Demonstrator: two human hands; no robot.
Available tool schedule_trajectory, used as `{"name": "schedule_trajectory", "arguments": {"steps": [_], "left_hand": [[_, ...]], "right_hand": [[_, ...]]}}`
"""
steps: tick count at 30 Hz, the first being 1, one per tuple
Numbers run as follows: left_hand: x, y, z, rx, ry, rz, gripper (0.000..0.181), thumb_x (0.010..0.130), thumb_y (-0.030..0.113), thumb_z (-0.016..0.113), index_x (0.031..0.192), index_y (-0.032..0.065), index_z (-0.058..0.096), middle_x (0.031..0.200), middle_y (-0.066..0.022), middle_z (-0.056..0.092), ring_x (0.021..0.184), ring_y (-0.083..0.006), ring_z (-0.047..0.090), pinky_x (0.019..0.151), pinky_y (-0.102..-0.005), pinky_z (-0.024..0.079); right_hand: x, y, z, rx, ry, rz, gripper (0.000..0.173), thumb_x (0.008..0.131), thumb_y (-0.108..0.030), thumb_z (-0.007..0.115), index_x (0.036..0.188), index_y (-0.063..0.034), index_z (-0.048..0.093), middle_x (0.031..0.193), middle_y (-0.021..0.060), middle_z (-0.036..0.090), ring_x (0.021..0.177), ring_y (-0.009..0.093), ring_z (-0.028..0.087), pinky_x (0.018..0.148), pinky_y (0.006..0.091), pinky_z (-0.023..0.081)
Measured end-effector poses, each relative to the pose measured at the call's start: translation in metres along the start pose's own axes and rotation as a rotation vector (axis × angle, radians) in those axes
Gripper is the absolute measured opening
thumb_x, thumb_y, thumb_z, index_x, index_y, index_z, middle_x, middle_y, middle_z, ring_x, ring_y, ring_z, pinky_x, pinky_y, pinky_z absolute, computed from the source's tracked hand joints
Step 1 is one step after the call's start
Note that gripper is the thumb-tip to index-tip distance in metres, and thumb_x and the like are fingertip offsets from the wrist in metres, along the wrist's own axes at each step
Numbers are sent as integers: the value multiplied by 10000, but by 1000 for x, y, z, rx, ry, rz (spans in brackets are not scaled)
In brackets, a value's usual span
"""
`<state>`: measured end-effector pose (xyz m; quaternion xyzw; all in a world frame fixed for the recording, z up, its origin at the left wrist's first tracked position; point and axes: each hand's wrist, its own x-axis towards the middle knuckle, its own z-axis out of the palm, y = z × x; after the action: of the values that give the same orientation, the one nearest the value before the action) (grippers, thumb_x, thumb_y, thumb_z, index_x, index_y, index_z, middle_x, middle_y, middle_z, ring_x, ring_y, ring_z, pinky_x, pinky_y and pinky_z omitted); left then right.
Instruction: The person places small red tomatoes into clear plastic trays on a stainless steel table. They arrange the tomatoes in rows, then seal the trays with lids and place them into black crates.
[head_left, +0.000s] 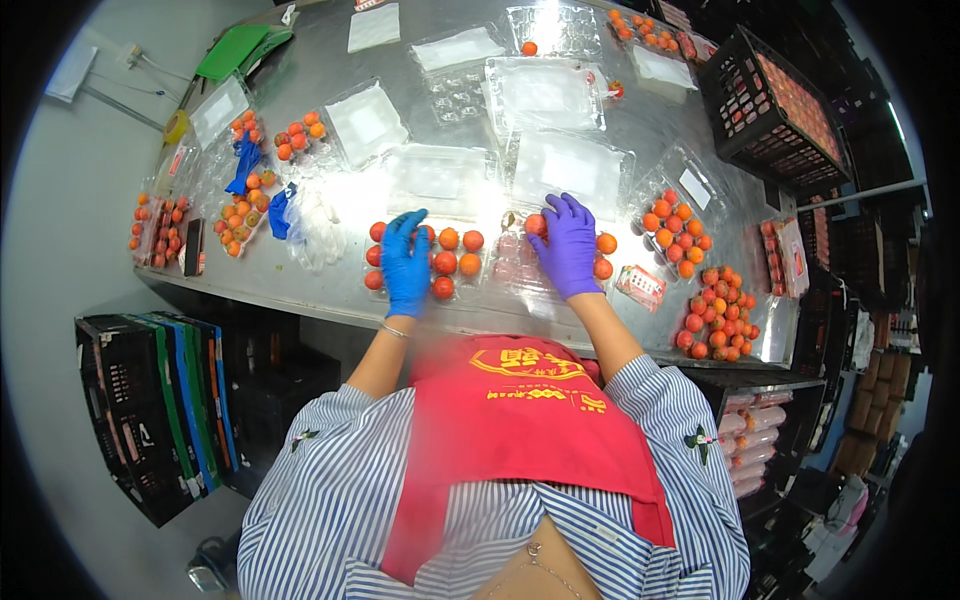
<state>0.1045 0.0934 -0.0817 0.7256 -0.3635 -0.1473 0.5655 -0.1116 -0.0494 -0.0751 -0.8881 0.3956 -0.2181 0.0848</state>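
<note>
My left hand (406, 262), in a blue glove, rests with bent fingers over a clear plastic tray filled with rows of tomatoes (445, 262). My right hand (566, 244), in a purple glove, has its thumb and fingers around a red tomato (535, 225) at the upper part of a second clear plastic tray (517, 274). Orange-red tomatoes (606, 244) sit at that tray's right side, while several of its hollows at the left hold none. What lies under my left palm is hidden. A small printed card (640, 288) lies right of the second tray.
Loose tomatoes (718, 315) are heaped at the table's right front. Lidded clear trays (574, 169) lie beyond my hands. A black crate (776, 112) stands at the back right. Crumpled clear plastic gloves (313, 225), blue gloves (244, 163) and a phone (194, 247) lie to the left.
</note>
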Motion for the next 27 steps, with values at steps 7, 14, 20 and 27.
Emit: {"name": "schedule_trajectory", "arguments": {"steps": [7, 14, 20, 27], "left_hand": [[-27, 44, 21, -611, -521, -568, 364, 999, 279, 515, 1256, 38, 604, 1169, -68, 627, 1040, -134, 599, 905, -282, 478], [-33, 85, 27, -696, -716, -555, 458, 965, 276, 580, 1367, 66, 517, 1250, -41, 593, 1103, -145, 574, 982, -300, 452], [-35, 85, 21, -612, -659, -353, 535, 876, 90, 690, 1380, 91, 508, 1298, -51, 571, 1185, -163, 531, 1037, -318, 423], [-47, 74, 28, -479, -599, -39, 544, 871, 35, 668, 1383, 85, 491, 1323, -70, 558, 1263, -186, 505, 1106, -350, 377]], "right_hand": [[-16, -24, -27, 543, 138, 100, 406, 741, -149, 764, 1120, -89, 630, 1283, 94, 551, 1227, 303, 480, 1032, 420, 383], [-42, -57, -54, 949, 47, 126, 457, 810, -86, 721, 1247, -93, 585, 1356, 90, 519, 1253, 249, 490, 1044, 374, 394], [-57, -50, -51, 1347, -181, 585, 392, 960, -229, 588, 1296, -33, 541, 1207, 84, 617, 1092, 183, 595, 960, 324, 456], [-52, -71, -67, 1543, -401, 672, 439, 985, -320, 566, 1304, -19, 544, 1128, 70, 653, 995, 136, 615, 921, 288, 469]]}}
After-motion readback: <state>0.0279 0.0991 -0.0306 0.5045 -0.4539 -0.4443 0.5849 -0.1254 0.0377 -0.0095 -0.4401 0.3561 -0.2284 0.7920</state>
